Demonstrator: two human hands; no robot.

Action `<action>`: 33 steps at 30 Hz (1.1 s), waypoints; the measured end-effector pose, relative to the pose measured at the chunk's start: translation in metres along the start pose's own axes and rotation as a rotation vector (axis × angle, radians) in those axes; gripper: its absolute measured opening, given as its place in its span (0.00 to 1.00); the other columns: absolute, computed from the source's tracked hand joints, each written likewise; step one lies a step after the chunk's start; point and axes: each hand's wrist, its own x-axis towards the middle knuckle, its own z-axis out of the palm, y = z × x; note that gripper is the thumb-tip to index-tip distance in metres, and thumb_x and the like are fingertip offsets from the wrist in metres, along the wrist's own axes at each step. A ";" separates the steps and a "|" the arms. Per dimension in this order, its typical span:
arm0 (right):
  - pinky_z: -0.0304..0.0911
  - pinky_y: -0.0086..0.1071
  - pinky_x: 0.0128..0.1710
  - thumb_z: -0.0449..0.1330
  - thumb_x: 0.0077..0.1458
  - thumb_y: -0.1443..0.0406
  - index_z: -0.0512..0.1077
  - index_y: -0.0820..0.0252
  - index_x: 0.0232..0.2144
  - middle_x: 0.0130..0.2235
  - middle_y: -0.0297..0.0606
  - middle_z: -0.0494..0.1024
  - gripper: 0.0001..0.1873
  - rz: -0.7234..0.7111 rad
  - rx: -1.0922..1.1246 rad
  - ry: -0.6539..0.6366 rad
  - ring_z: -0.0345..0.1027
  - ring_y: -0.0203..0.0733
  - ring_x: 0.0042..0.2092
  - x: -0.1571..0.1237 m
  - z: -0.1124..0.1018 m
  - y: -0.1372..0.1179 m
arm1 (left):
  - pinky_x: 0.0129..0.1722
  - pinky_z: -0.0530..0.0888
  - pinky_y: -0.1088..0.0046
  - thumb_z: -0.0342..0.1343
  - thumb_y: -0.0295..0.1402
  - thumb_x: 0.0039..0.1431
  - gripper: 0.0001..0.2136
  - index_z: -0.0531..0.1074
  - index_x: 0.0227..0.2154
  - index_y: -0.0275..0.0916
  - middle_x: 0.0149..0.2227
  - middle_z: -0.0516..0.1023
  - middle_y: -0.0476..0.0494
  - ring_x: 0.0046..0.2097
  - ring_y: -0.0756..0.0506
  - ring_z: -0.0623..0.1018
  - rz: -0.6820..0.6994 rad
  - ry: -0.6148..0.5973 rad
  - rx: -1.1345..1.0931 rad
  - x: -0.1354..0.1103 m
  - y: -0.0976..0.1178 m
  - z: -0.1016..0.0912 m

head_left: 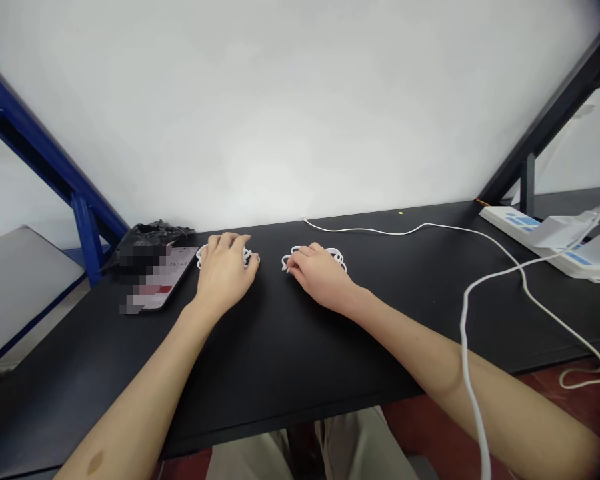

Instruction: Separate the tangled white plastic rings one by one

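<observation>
My left hand point(224, 267) lies over a coiled white cable point(199, 257) on the black table. Its fingers are spread and the thumb stands apart, with loops showing on both sides. To the right, my right hand point(320, 272) rests on a second coiled white cable point(337, 255). Its fingers are bent together with the thumb around the coil's left end. Both hands hide the middle of the coil beneath them. A phone point(173, 277) with a lit screen, partly blurred out, lies just left of my left hand.
A crumpled black plastic bag point(153, 237) sits behind the phone. A long white cord point(410, 232) runs along the back of the black table point(280, 360) and hangs over my right forearm. White devices with blue labels point(525, 227) stand at right. Sloping metal beams point(45, 147) flank the table.
</observation>
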 end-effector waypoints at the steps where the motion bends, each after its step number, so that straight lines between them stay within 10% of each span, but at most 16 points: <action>1: 0.60 0.38 0.45 0.53 0.64 0.68 0.74 0.62 0.39 0.41 0.42 0.77 0.09 0.015 0.058 0.028 0.63 0.44 0.42 0.000 0.000 -0.001 | 0.53 0.66 0.52 0.47 0.38 0.62 0.20 0.70 0.53 0.36 0.52 0.73 0.36 0.54 0.33 0.67 0.043 -0.006 -0.070 0.000 0.002 0.000; 13: 0.68 0.31 0.40 0.57 0.59 0.65 0.67 0.57 0.39 0.38 0.34 0.77 0.05 0.101 0.697 0.243 0.72 0.34 0.38 0.000 -0.001 -0.010 | 0.53 0.69 0.59 0.52 0.37 0.62 0.21 0.65 0.56 0.39 0.52 0.75 0.40 0.52 0.40 0.71 0.237 -0.201 -0.470 -0.009 0.026 -0.005; 33: 0.67 0.28 0.36 0.57 0.59 0.63 0.73 0.57 0.41 0.36 0.33 0.80 0.08 0.163 0.748 0.263 0.73 0.33 0.35 0.000 -0.006 -0.013 | 0.46 0.71 0.62 0.53 0.39 0.60 0.16 0.67 0.49 0.41 0.44 0.76 0.43 0.46 0.42 0.73 0.184 -0.192 -0.568 -0.008 0.026 -0.002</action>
